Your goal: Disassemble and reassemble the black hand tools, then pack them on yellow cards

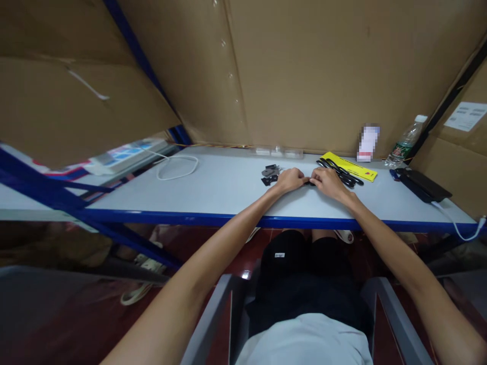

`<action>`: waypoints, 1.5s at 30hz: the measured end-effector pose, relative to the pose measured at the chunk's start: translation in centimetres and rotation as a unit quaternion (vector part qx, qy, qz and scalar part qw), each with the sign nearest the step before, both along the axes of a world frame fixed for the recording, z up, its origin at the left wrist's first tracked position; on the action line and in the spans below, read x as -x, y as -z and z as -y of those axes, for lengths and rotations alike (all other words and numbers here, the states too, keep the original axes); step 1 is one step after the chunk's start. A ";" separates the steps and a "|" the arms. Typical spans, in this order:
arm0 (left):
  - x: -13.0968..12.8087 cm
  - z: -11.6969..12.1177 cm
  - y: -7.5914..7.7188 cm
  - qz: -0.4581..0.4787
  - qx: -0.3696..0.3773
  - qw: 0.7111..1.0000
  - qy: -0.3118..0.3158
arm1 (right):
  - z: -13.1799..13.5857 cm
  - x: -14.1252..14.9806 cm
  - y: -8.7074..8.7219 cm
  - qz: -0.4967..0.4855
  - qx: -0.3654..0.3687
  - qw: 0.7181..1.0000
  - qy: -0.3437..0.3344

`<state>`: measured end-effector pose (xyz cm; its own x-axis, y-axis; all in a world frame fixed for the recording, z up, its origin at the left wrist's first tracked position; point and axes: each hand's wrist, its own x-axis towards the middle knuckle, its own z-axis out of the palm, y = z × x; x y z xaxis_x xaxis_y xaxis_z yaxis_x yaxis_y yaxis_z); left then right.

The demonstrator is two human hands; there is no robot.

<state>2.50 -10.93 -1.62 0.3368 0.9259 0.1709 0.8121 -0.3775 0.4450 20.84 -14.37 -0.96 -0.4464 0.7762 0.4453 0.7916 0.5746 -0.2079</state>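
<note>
My left hand and my right hand meet over the light table near its front edge. Both have their fingers closed on a small dark piece between them, mostly covered by the fingertips. Its kind cannot be made out. Just left of my left hand lie several flat black and grey pieces, with thin bits beside them. Black-handled tools, looking like scissors or pliers, lie right behind my right hand, partly on a yellow packet.
Cardboard walls enclose the table. Along the back lie clear plastic containers. At right stand a blurred-out upright item and a bottle, near a black device with a white cable. A white cable loop lies left.
</note>
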 end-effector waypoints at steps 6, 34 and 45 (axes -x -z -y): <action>-0.3 0.4 0.0 -0.009 -0.014 1.000 -0.022 | -0.4 0.3 0.2 0.024 -0.010 0.999 0.042; -0.5 0.8 0.2 -0.031 -0.052 0.998 -0.018 | -1.9 -0.9 0.1 -0.243 0.225 0.943 0.021; -0.5 0.4 0.5 -0.031 -0.059 0.998 -0.016 | -2.1 -2.5 0.3 -0.182 0.154 0.971 -0.034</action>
<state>3.03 -11.35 -2.15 0.3202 0.9113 0.2588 0.8495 -0.3971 0.3473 23.29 -12.31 -1.27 -0.3581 0.8719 0.3340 0.5960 0.4888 -0.6371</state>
